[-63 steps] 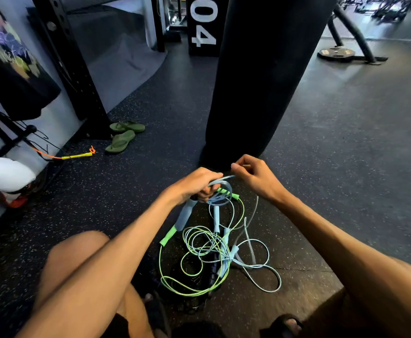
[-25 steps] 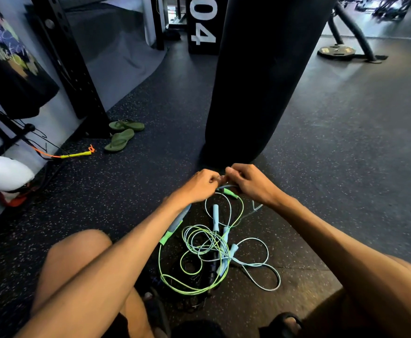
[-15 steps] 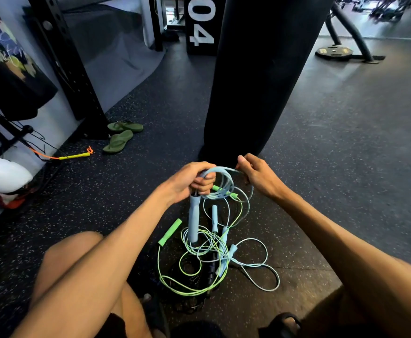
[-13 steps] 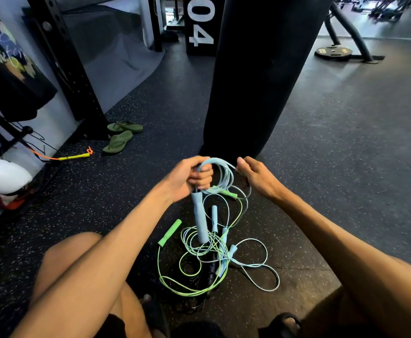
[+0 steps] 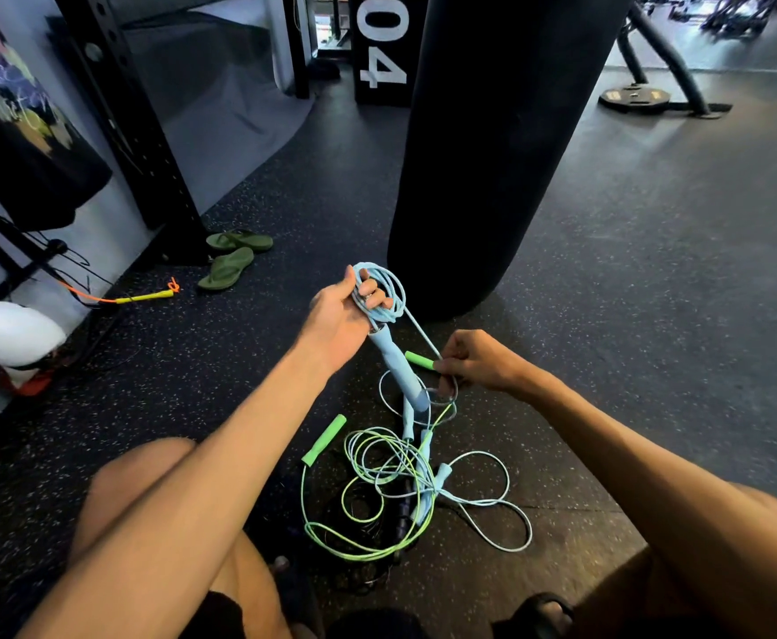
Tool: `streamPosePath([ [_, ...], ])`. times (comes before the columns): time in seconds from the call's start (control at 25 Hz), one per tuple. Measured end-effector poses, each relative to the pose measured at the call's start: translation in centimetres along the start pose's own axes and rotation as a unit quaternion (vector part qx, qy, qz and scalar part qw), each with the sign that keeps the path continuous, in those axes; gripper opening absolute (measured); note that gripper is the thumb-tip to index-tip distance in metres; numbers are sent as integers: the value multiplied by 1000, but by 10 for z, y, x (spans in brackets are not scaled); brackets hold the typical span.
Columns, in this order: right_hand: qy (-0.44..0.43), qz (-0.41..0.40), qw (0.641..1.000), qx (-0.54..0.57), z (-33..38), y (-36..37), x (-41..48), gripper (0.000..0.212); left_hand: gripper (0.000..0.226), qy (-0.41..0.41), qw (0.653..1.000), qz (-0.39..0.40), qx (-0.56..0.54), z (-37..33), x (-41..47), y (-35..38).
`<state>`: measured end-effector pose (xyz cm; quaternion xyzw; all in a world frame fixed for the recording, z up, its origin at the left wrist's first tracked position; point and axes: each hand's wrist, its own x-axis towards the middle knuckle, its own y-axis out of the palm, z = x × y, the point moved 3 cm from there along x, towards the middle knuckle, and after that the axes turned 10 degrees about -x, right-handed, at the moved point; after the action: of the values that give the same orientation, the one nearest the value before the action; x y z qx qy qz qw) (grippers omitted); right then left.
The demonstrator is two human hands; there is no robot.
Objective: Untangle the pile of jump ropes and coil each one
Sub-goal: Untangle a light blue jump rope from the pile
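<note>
My left hand (image 5: 338, 318) is raised and grips a small coil of light blue jump rope (image 5: 384, 288), with that rope's blue handle (image 5: 400, 368) hanging down below the fist. A taut blue strand runs from the coil down to my right hand (image 5: 479, 362), which pinches it low, beside a green handle (image 5: 419, 360). On the floor between my knees lies the tangled pile (image 5: 391, 481) of green and blue rope loops, with another green handle (image 5: 324, 439) at its left and a dark rope underneath.
A black punching bag (image 5: 492, 154) hangs just beyond my hands. Green flip-flops (image 5: 234, 255) and an orange-yellow rope (image 5: 142, 296) lie at the left by a black rack post (image 5: 133, 131). A white bundle (image 5: 9, 332) sits far left. Open rubber floor lies to the right.
My left hand lifted the blue coil and handle higher. My right hand let go near the coil and dropped down to pinch the blue strand close to the pile.
</note>
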<state>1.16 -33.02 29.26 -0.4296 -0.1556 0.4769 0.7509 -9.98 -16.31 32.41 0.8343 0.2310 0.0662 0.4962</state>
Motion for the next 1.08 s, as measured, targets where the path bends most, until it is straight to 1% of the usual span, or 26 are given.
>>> streamPosePath([
  [0.12,-50,24,998,39,15,10,-5,14,26,39,997,-19,62,4,1,3],
  [0.24,-72,39,994,77,24,11,-9,19,27,97,979,-17,181,12,2,6],
  [0.36,-34,73,989,122,26,12,-13,24,26,146,944,-19,294,17,1,6],
  [0.52,14,140,981,137,27,18,-23,19,23,220,916,-56,332,10,1,2],
  [0.6,22,148,978,147,31,18,-28,18,22,255,895,-72,360,7,1,1],
  [0.68,28,145,978,145,30,15,-29,17,23,273,882,-76,376,6,1,0],
  [0.76,28,148,981,119,26,14,-27,17,22,282,877,-77,381,6,1,-3],
  [0.84,8,137,985,101,23,14,-24,13,20,281,868,-70,403,5,2,-6],
  [0.88,-16,126,987,94,24,13,-22,12,19,279,856,-62,430,5,2,-7],
  [0.96,-72,99,989,81,30,10,-20,12,20,263,821,-41,505,7,2,-8],
  [1.08,-135,50,986,83,43,-3,-21,12,18,192,788,20,585,20,1,-5],
])
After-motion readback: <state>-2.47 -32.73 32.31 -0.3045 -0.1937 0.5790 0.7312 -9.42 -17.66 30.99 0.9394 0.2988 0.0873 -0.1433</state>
